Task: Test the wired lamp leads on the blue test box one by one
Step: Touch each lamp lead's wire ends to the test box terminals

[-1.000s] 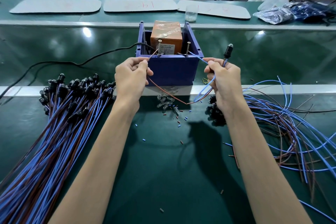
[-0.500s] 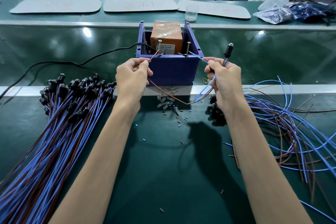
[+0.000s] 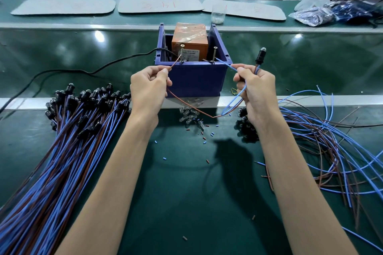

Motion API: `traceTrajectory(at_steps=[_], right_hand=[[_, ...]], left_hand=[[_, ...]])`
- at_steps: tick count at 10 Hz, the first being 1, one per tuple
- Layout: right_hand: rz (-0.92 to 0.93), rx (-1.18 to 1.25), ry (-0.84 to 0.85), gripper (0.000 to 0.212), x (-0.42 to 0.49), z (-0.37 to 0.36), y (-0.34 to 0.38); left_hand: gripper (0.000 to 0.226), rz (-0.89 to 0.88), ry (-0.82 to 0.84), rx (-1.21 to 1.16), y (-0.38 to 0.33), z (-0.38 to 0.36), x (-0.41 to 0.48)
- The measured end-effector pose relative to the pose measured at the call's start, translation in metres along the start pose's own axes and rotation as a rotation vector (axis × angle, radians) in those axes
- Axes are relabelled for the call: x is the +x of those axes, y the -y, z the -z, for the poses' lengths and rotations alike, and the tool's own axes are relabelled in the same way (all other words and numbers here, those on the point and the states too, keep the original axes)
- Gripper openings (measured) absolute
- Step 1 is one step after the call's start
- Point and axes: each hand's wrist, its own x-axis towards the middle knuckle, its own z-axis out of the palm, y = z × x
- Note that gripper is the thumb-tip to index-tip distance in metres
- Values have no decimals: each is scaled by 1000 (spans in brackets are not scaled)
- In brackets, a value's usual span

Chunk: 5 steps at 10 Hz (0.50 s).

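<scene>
Hands apart: left hand (image 3: 149,87) pinches the brown wire (image 3: 175,64) to one screw (image 3: 182,53) on the blue box (image 3: 192,76), right hand (image 3: 256,87) the blue wire (image 3: 224,64) to the other, lamp (image 3: 260,56) upright, probably to show any glow.

Blue test box (image 3: 192,77), brown lead (image 3: 186,105), blue lead (image 3: 234,99).

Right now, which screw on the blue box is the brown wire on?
Left screw: the left hand holds the brown wire against it; the blue wire goes to the right screw.
</scene>
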Motion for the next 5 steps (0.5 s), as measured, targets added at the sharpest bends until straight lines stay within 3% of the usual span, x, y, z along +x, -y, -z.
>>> traceTrajectory(at_steps=[5], right_hand=[[27, 20, -90, 26, 1, 1, -1]], left_hand=[[17, 8, 11, -7, 1, -1, -1]])
